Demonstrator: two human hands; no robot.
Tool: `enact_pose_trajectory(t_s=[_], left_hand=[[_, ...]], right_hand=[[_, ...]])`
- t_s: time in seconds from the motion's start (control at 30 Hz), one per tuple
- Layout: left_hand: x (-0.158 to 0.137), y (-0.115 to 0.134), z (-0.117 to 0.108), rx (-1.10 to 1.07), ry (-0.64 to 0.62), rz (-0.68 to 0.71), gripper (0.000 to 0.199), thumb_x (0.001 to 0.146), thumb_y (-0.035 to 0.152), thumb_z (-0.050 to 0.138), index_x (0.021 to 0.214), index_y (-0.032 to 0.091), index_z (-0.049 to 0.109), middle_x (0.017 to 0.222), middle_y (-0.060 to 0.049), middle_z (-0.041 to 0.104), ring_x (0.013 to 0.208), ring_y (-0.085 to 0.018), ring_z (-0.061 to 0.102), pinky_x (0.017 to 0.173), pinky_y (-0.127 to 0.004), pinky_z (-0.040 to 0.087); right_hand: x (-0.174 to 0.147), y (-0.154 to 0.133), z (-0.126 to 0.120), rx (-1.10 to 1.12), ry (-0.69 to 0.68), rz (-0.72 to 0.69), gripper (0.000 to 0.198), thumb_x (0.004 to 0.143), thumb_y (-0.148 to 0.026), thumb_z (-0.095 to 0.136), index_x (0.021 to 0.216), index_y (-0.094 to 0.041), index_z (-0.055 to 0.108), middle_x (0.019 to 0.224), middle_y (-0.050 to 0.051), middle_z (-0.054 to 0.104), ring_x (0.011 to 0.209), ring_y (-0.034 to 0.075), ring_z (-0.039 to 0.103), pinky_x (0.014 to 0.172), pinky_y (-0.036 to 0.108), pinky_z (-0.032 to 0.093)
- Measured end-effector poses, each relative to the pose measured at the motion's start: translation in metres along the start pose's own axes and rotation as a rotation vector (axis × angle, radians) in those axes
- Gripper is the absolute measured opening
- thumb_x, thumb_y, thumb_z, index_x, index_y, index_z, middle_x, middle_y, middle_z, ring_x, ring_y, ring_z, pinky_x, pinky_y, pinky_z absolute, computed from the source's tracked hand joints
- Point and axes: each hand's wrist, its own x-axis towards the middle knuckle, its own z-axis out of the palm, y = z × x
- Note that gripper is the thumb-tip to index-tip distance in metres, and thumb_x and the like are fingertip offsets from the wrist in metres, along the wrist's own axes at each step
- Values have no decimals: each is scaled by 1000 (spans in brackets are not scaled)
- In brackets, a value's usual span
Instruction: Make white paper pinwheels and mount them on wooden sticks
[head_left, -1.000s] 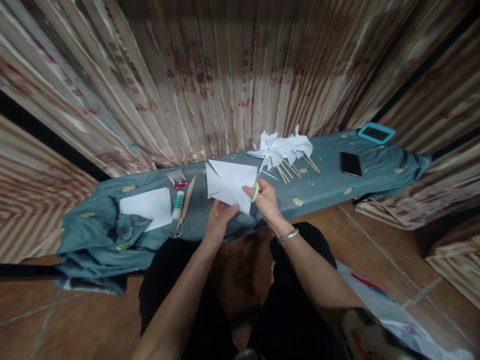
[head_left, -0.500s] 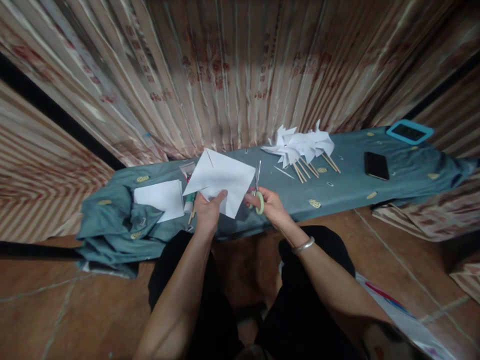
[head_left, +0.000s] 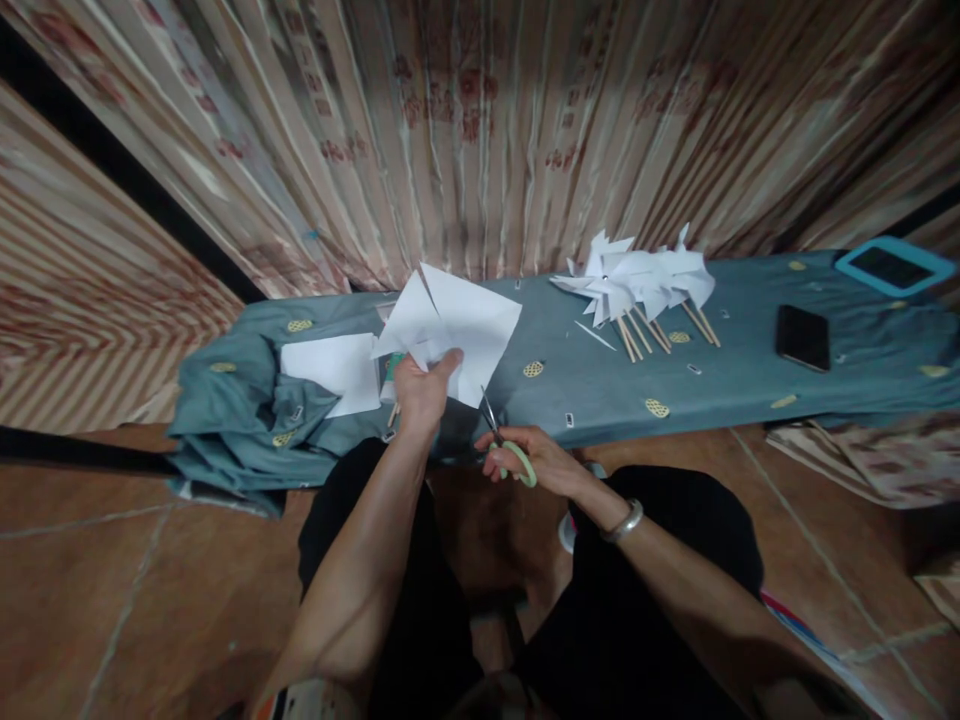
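My left hand (head_left: 424,390) pinches a white sheet of paper (head_left: 480,320) at its lower left, thumb on top. Slits run from the sheet's edges toward its middle, and the one at the top gapes. In my right hand (head_left: 536,455) is a pair of scissors (head_left: 516,462) with light green handles. Its blades point up and left, close to the sheet's lower corner; whether they touch the paper I cannot tell. Left of the held sheet, more white paper (head_left: 334,370) lies on the cloth, partly under a fold.
A grey-green cloth (head_left: 480,425) covers the long narrow surface. Paper pinwheels (head_left: 645,280) on wooden sticks lie at the back right, with a paper strip (head_left: 596,336) beside them. Farther right are a black phone (head_left: 802,337) and a blue-framed tablet (head_left: 892,266). A pleated curtain (head_left: 480,130) hangs behind.
The paper has been turned in my left hand, so its slits point differently. My right hand and the scissors have dropped lower, toward me. The view has shifted a little to the left.
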Motion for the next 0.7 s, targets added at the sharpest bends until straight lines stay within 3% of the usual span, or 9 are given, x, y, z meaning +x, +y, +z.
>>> enact_pose_trajectory(t_s=[0.27,0.7], left_hand=[[2,-7,4,81,17,15,23,58,26,77,75,13,69,72,-2,70,64,-15,61,66,-27,49],[4,-18,5,83,-15,21,27,58,28,76,79,14,68,78,-4,70,68,-16,62,66,-28,48]], right_hand=[[6,1,0,17,-27,11,56,68,-66,69,90,-14,63,72,3,66,62,12,62,56,23,46],[11,0,2,72,13,10,52,67,-61,73,89,-15,63,68,0,65,58,9,60,54,21,47]])
